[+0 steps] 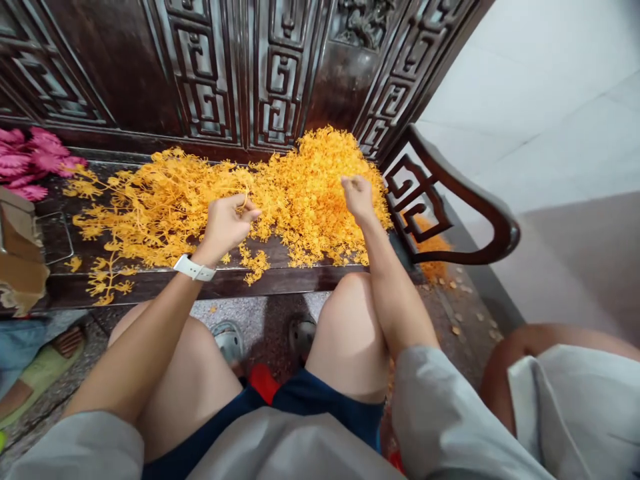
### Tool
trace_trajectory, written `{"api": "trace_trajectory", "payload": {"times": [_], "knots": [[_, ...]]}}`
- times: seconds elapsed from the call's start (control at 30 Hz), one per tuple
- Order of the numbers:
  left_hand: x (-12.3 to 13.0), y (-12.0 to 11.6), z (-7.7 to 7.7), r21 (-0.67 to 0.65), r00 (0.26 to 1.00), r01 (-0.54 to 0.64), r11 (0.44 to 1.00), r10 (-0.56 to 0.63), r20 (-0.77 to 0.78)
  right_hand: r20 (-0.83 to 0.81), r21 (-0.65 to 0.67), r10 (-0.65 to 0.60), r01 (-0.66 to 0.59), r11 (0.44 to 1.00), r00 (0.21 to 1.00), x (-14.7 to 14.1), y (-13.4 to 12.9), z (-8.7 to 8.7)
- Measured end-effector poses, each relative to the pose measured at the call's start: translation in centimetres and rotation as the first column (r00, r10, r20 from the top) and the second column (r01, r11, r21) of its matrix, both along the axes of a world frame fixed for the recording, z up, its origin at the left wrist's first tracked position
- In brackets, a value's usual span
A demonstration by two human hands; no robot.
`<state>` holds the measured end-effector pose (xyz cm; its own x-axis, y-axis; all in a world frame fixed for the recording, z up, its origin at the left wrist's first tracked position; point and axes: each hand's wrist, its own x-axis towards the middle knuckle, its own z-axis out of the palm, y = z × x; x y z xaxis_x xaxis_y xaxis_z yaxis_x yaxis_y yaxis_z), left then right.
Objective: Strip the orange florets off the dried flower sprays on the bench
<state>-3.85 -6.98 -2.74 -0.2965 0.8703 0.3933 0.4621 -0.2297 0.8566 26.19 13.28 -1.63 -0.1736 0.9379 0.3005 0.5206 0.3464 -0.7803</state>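
Nearest to the camera are the person's bare knees (350,327) and, at the right, the arm of another person (520,347) in a pale sleeve. A few orange crumbs (457,313) lie on the floor to the right of the knees.

Just beyond the knees is the dark wooden bench (200,288), and on it lies a wide heap of fine orange sprigs (310,200). Both hands work low over this heap, and the work is done with the fingertips, not with the whole hand. The left hand (225,227), with a white watch (194,268) on the wrist, is curled and pinches a thin orange stem (245,205) between the fingers. The right hand (357,197) is closed to a small pinch on top of the heap, but it is not possible to tell if it grasps a sprig.

On the far left are pink sprays (35,160) and a piece of cardboard (20,260). A carved chair arm (480,200) stands on the right, and a carved dark panel (200,73) rises behind the heap.
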Motion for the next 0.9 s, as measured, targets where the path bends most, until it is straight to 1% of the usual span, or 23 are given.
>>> {"api": "trace_trajectory", "payload": {"times": [0.07, 0.13, 0.23, 0.27, 0.3, 0.33, 0.37, 0.4, 0.43, 0.47, 0.5, 0.53, 0.57, 0.63, 0.67, 0.7, 0.77, 0.83, 0.9], "knots": [[-0.2, 0.7, 0.1, 0.012, 1.0, 0.001, 1.0, -0.001, -0.018, 0.059, -0.001, -0.066, 0.066, 0.998, 0.996, 0.1, 0.1, -1.0], [-0.2, 1.1, 0.1, 0.03, 0.999, 0.021, 0.999, -0.02, -0.031, 0.109, 0.015, -0.094, 0.093, 0.996, 0.99, -0.2, 0.2, -1.4], [-0.1, 1.3, -0.2, 0.014, 0.996, 0.066, 0.998, -0.065, -0.057, 0.12, 0.143, -0.099, 0.081, 0.986, 0.988, -0.8, -0.3, -1.0], [0.0, 1.2, -0.3, 0.003, 0.995, 0.078, 0.997, -0.078, -0.069, 0.103, 0.178, -0.075, 0.056, 0.982, 0.992, -1.2, -0.7, -0.6], [0.1, 1.1, -0.5, -0.005, 0.993, 0.087, 0.996, -0.087, -0.083, 0.078, 0.186, -0.025, 0.01, 0.983, 0.997, -1.6, -1.3, -0.1], [0.2, 1.1, -0.6, -0.007, 0.991, 0.091, 0.996, -0.091, -0.098, 0.044, 0.156, 0.047, -0.053, 0.986, 0.998, -2.3, -2.0, 0.3], [0.3, 1.0, -0.8, -0.005, 0.989, 0.095, 0.995, -0.095, -0.116, 0.008, 0.082, 0.139, -0.14, 0.987, 0.99, -3.0, -2.9, 0.7], [0.4, 1.0, -0.9, 0.002, 0.985, 0.102, 0.995, -0.101, -0.137, -0.031, -0.025, 0.245, -0.245, 0.969, 0.969, -3.9, -3.9, 1.0], [0.6, 0.9, -0.9, 0.014, 0.981, 0.111, 0.994, -0.107, -0.161, -0.077, -0.14, 0.345, -0.353, 0.925, 0.935, -4.8, -4.9, 1.2], [0.8, 0.9, -1.0, 0.029, 0.976, 0.123, 0.992, -0.115, -0.187, -0.129, -0.237, 0.426, -0.445, 0.864, 0.896, -5.8, -5.8, 1.4], [1.0, 0.9, -1.0, 0.041, 0.969, 0.138, 0.99, -0.126, -0.214, -0.179, -0.305, 0.482, -0.514, 0.802, 0.858, -6.7, -6.6, 1.5], [1.3, 0.8, -0.9, 0.048, 0.961, 0.155, 0.987, -0.139, -0.24, -0.223, -0.346, 0.52, -0.566, 0.748, 0.824, -7.5, -7.2, 1.5], [1.5, 0.7, -0.9, 0.05, 0.953, 0.169, 0.984, -0.15, -0.264, -0.259, -0.368, 0.544, -0.602, 0.709, 0.798, -8.2, -7.6, 1.4], [1.9, 0.5, -0.8, 0.04, 0.938, 0.185, 0.982, -0.164, -0.306, -0.315, -0.372, 0.579, -0.659, 0.654, 0.752, -9.1, -7.8, 1.1], [2.1, 0.4, -0.8, 0.032, 0.931, 0.191, 0.981, -0.171, -0.322, -0.331, -0.362, 0.602, -0.687, 0.63, 0.727, -9.3, -7.8, 1.0], [2.2, 0.3, -0.7, 0.022, 0.925, 0.199, 0.98, -0.18, -0.334, -0.341, -0.341, 0.62, -0.707, 0.619, 0.707, -9.5, -7.6, 0.8], [2.3, 0.1, -0.5, -0.002, 0.917, 0.221, 0.975, -0.209, -0.339, -0.354, -0.279, 0.627, -0.718, 0.637, 0.694, -9.5, -7.2, 0.5], [2.4, 0.0, -0.3, -0.033, 0.912, 0.248, 0.968, -0.245, -0.33, -0.377, -0.235, 0.6, -0.7, 0.675, 0.705, -9.5, -6.9, 0.3], [2.5, -0.1, 0.1, -0.061, 0.911, 0.251, 0.966, -0.257, -0.322, -0.419, -0.211, 0.564, -0.68, 0.702, 0.712, -9.4, -6.7, 0.2]]}}
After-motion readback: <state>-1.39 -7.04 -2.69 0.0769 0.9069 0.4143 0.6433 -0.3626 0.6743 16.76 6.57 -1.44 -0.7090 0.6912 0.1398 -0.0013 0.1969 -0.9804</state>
